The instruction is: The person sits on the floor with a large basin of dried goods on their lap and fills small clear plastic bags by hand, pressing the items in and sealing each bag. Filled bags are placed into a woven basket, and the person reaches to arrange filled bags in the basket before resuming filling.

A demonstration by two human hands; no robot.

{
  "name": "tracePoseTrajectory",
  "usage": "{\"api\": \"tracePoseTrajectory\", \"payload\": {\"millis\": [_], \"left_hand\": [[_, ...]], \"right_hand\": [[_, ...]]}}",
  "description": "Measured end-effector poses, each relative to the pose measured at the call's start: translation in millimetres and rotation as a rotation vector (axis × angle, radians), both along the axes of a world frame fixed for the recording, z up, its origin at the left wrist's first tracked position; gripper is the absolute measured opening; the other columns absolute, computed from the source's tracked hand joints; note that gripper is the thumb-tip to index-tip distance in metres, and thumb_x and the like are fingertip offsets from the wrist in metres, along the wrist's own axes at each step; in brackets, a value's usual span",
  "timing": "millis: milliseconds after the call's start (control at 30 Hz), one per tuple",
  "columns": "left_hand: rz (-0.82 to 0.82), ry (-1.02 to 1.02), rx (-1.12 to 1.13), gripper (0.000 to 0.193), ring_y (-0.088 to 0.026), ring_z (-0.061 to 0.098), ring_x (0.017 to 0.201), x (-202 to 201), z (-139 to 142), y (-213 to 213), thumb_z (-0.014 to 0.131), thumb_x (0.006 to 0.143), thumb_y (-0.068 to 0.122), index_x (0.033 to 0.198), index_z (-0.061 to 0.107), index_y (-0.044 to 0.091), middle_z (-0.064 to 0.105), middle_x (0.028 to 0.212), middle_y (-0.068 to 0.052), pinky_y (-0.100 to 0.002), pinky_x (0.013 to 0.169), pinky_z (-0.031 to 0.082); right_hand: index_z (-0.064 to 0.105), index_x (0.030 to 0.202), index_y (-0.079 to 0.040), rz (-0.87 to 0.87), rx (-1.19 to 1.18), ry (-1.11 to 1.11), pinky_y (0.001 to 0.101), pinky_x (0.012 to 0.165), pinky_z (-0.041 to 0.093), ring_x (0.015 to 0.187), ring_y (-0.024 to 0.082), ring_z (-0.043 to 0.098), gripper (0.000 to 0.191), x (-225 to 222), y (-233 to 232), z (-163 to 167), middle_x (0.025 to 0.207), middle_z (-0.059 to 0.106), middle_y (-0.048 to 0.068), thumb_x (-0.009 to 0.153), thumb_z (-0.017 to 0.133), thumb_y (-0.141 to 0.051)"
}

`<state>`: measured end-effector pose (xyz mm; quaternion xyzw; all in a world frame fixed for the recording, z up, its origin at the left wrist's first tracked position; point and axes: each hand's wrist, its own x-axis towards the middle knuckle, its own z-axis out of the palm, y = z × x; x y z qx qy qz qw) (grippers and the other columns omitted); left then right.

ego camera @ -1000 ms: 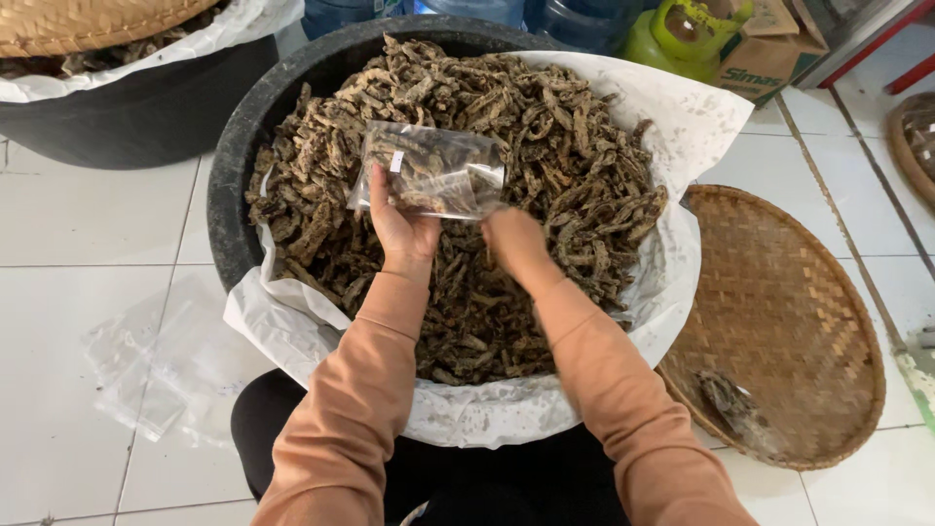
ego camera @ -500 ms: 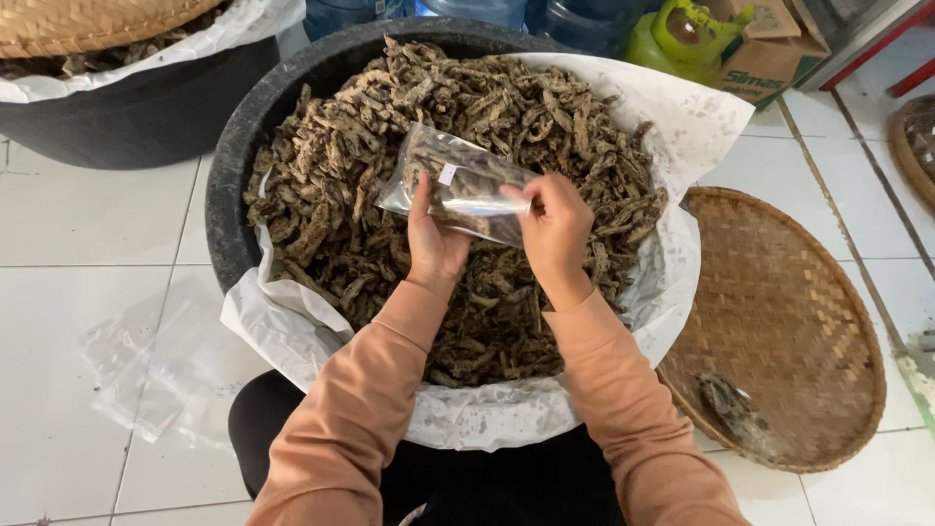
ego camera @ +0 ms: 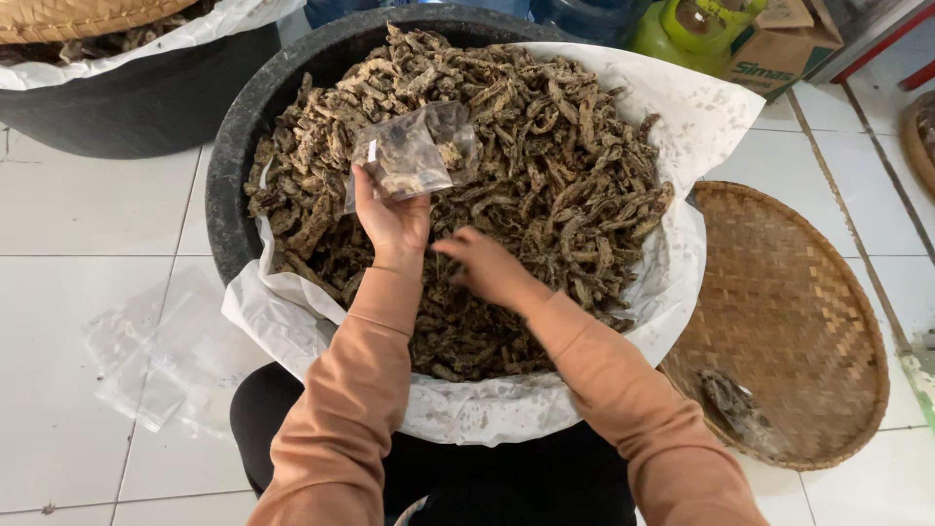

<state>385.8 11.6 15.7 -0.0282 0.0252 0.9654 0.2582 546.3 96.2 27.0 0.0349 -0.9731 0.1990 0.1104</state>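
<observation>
My left hand (ego camera: 392, 220) holds up a small clear plastic bag (ego camera: 414, 154) with some dried brown pieces inside, above a big black tub (ego camera: 232, 156). The tub is lined with white plastic sheet (ego camera: 682, 117) and heaped with dried brown strips (ego camera: 545, 166). My right hand (ego camera: 484, 268) hovers low over the heap just right of the left wrist, fingers loosely curled and blurred; whether it holds any pieces is unclear. Both arms wear orange-brown sleeves.
A round woven bamboo tray (ego camera: 789, 321) lies on the white tiled floor at right, with one filled bag (ego camera: 735, 409) on it. Loose clear bags (ego camera: 156, 360) lie on the floor at left. A second black tub (ego camera: 107, 88) stands at back left, a green gas cylinder (ego camera: 687, 24) behind.
My right hand has let go of the bag's edge and dropped down toward the heap. My left hand now holds the bag alone, shifted slightly left.
</observation>
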Motion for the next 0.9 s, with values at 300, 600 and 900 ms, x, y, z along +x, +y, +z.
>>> {"api": "tracePoseTrajectory", "payload": {"millis": [300, 600, 900], "left_hand": [[0.046, -0.022, -0.003, 0.062, -0.032, 0.054, 0.132, -1.7, 13.8, -3.8, 0.058, 0.098, 0.050, 0.143, 0.050, 0.008, 0.057, 0.140, -0.013, -0.052, 0.114, 0.045], [-0.111, 0.111, -0.081, 0.059, -0.032, 0.059, 0.128, 29.8, 23.2, 9.2, 0.059, 0.099, 0.046, 0.142, 0.048, 0.007, 0.059, 0.136, -0.016, -0.052, 0.113, 0.049], [-0.352, 0.153, -0.103, 0.056, -0.030, 0.059, 0.126, 69.3, 11.1, 28.1, 0.052, 0.105, 0.048, 0.141, 0.050, 0.005, 0.061, 0.133, -0.016, -0.051, 0.111, 0.048]], "right_hand": [[0.067, 0.121, 0.003, -0.261, -0.737, 0.211, 0.0261, 0.083, 0.060, 0.098, 0.017, 0.070, 0.029, 4.5, 42.0, 44.5, 0.115, 0.069, 0.013, 0.096, 0.054, 0.008], [0.074, 0.111, -0.001, -0.294, -0.175, 0.671, 0.0291, 0.069, 0.058, 0.086, 0.020, 0.073, 0.013, 29.7, 3.0, 81.3, 0.117, 0.071, 0.010, 0.099, 0.072, -0.001], [0.070, 0.129, -0.007, -0.333, -0.285, 0.270, 0.0359, 0.082, 0.058, 0.110, 0.030, 0.071, 0.035, 41.1, 15.2, 91.0, 0.135, 0.065, 0.018, 0.094, 0.076, -0.014]]}}
